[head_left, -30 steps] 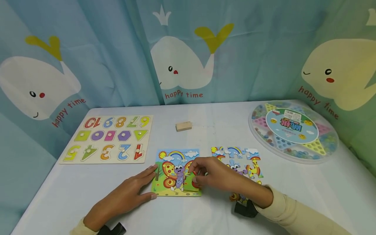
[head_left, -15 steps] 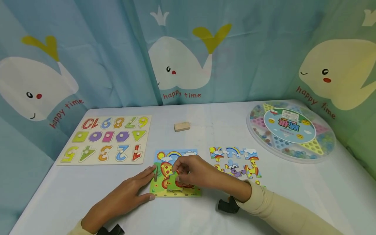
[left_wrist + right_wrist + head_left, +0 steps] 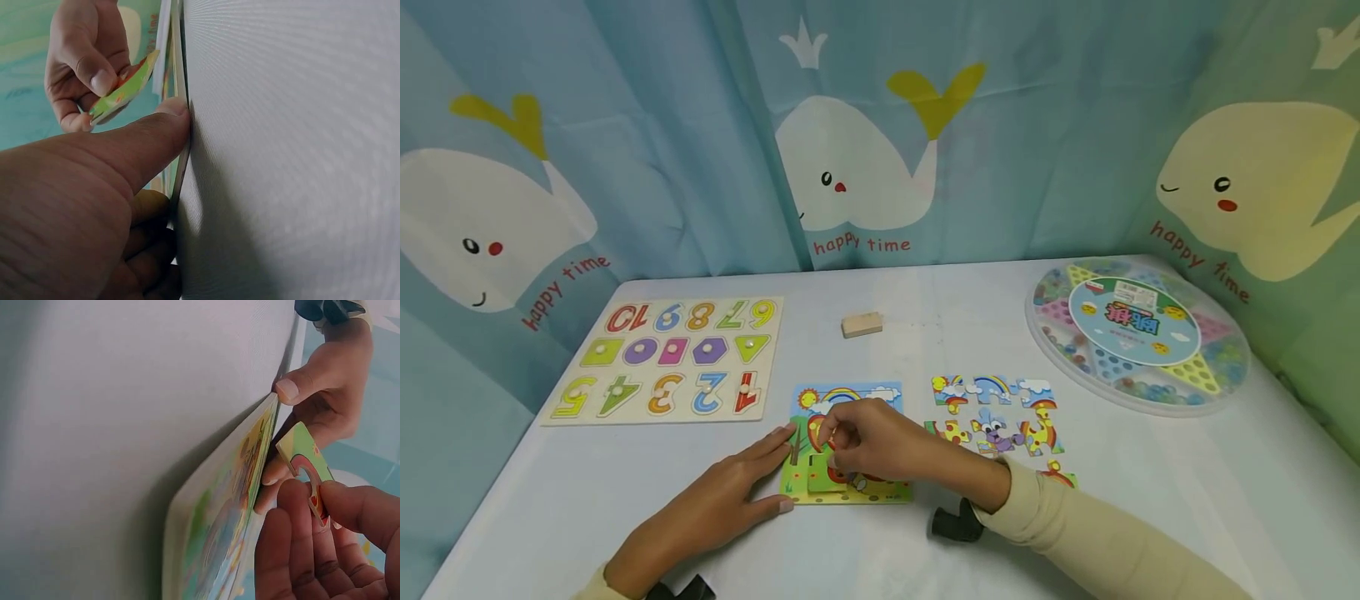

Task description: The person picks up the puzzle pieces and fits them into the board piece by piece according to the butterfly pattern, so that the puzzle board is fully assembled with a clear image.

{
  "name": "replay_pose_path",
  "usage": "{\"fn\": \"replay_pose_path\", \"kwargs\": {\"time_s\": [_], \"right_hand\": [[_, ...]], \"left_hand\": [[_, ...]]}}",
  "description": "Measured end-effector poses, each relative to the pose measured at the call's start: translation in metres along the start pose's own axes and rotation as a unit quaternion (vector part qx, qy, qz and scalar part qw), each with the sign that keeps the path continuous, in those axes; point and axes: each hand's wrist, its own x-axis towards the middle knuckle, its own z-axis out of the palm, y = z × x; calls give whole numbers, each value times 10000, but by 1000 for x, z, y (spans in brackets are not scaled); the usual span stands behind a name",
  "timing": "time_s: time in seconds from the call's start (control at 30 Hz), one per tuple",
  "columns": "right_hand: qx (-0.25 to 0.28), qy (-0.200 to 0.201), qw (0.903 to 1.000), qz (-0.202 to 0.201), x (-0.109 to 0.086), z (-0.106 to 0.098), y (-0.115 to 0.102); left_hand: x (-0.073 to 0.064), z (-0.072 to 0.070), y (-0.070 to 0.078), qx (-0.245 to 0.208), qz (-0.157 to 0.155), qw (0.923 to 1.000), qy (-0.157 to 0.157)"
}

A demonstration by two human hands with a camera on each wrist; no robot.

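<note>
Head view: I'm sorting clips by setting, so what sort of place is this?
Probably a children's play corner, though it could be a staged spot. A whale-print curtain hangs behind a white table with a number board and a butterfly puzzle on it.

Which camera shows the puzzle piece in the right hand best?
The right wrist view: the puzzle piece appears large, its printed face and curved notch visible. The left wrist view shows it slanted and thin; the head view, small and partly behind the right hand.
</note>
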Motion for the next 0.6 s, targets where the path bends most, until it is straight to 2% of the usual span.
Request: {"fn": "replay_pose_path", "kwargs": {"time_s": [0.37, 0.6], "right_hand": [[-305, 198, 9992, 143, 7, 4, -3], [-235, 195, 9992, 250, 10, 6, -2]], "left_hand": [[-1, 1, 0, -34, 11, 10000, 33], [0, 0, 0, -2, 7, 10000, 12]]}}
